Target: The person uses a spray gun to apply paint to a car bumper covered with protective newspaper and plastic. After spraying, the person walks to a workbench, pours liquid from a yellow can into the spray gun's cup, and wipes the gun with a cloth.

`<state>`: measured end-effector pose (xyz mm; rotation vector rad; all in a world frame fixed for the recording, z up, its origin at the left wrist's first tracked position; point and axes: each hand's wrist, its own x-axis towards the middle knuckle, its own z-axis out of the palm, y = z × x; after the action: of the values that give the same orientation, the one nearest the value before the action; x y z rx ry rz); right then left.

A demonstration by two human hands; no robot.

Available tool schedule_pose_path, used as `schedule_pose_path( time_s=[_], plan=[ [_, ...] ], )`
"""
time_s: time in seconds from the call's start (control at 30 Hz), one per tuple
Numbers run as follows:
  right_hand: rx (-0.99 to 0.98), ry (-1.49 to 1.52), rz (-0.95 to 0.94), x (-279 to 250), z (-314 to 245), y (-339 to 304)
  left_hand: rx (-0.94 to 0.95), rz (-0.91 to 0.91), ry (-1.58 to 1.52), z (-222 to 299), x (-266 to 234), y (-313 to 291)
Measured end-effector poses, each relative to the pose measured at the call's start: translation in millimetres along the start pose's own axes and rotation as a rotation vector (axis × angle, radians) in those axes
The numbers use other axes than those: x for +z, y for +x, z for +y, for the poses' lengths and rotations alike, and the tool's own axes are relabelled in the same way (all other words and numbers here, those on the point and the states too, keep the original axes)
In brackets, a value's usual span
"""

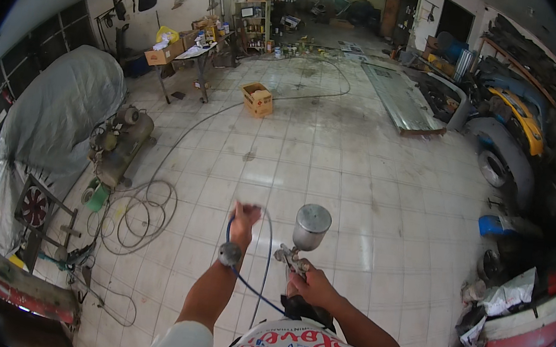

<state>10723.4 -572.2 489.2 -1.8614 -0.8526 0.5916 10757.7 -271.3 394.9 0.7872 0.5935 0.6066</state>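
Coiled hose (pixel 139 216) and cardboard box (pixel 257 99) lie beyond spray gun (pixel 303 241).

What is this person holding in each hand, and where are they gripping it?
The right hand grips a metal spray gun with a silver cup by its handle. The left hand holds the thin blue air hose along its length.

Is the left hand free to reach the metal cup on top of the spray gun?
Probably not: the left hand already grips the blue hose, though the metal cup on the spray gun stands close beside it, nothing between.
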Motion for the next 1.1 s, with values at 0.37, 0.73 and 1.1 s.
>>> schedule_pose_path(
  time_s=[0.37, 0.73, 1.1],
  plan=[
    [-0.161, -0.022, -0.055, -132.4, -38.7, 495.4, 0.682, 0.275, 1.181, 184.4, 42.6, 303.9],
    [-0.124, -0.135, -0.31, -120.6, -35.7, 952.1, -0.507, -0.233, 1.91, 144.7, -166.3, 628.9],
    [-0.089, 0.04, -0.303, -125.6, 0.3, 1358.0, -0.631, -0.55, 1.631, 207.4, -153.3, 1091.5]
  ],
)
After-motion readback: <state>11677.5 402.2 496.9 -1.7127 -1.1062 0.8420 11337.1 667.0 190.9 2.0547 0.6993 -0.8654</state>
